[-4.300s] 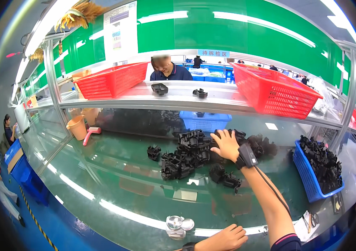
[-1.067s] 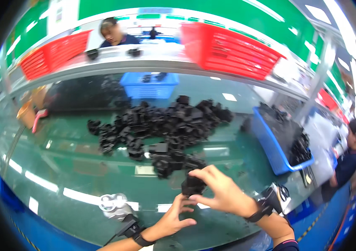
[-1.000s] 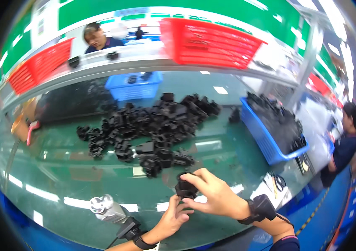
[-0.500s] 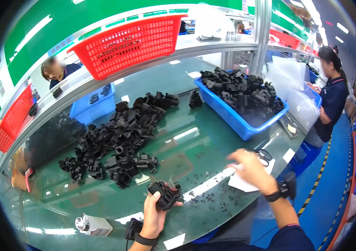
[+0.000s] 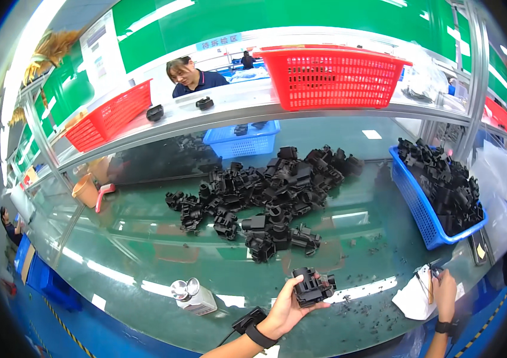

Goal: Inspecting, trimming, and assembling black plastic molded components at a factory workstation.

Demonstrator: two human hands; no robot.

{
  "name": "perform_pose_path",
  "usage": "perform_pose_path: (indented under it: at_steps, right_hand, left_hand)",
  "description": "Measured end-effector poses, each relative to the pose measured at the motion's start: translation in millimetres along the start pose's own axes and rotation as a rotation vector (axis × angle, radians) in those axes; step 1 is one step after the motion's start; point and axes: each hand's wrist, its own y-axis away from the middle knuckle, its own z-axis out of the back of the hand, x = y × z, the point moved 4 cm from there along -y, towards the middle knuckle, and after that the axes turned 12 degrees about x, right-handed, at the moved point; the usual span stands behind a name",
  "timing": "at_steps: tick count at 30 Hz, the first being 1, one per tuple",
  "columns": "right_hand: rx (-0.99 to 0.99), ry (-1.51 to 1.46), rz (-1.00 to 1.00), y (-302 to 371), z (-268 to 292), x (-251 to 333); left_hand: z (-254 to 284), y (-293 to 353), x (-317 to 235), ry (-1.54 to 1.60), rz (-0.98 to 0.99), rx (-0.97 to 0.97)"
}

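Part (image 5: 314,287) sits pinched between the left hand's (image 5: 289,309) thumb and fingers, just nearside of the pile (image 5: 277,191), presumably for steadiness, while the right hand (image 5: 444,293), closure unclear, meets a tool (image 5: 436,272) near-right of the pile, and rightward a basket (image 5: 419,210) corrals another heap (image 5: 441,185).

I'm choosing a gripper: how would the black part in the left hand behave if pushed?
The black part looks stiff: its boxy shape shows no sag in the left hand. It's probably fairly light, as one hand holds it. Its uneven outline suggests sliding or catching rather than rolling.
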Motion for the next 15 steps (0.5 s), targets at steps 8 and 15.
perform_pose_path:
  at_steps: [8,15]
  right_hand:
    - [-0.001,0.083,0.036,5.1,-3.9,4.8]
    - [-0.113,0.047,0.001,6.7,-7.4,19.4]
  left_hand:
    - [-3.9,-2.8,-6.0,0.114,-0.042,0.101]
    - [-10.1,-1.1,-7.0,0.177,-0.09,0.211]
